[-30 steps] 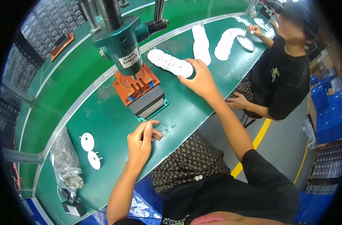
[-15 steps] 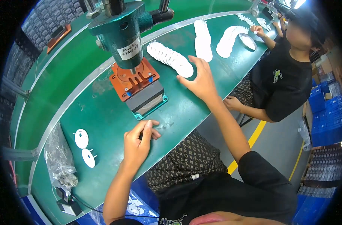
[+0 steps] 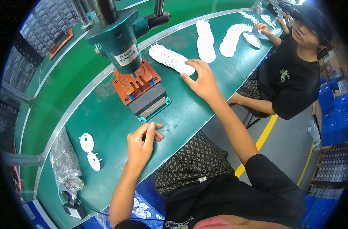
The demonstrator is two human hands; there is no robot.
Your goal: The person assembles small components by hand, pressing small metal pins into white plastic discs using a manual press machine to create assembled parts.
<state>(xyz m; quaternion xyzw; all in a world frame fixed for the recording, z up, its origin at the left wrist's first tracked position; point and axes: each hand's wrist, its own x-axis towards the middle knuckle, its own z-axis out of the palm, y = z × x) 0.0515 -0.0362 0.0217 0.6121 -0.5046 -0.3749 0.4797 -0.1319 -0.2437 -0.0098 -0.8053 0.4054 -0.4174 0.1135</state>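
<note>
A handwritten label (image 3: 126, 55) marks the press (image 3: 122, 34); left hand (image 3: 140, 144) half-curled, right hand (image 3: 204, 83) wide at white discs (image 3: 169, 59).

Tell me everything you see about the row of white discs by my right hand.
The row of white discs looks like thin plastic, each overlapping the next, with small prongs at the far end. It lies slantwise on the green table, right of the press. Your right hand seems to touch the nearest disc.
</note>
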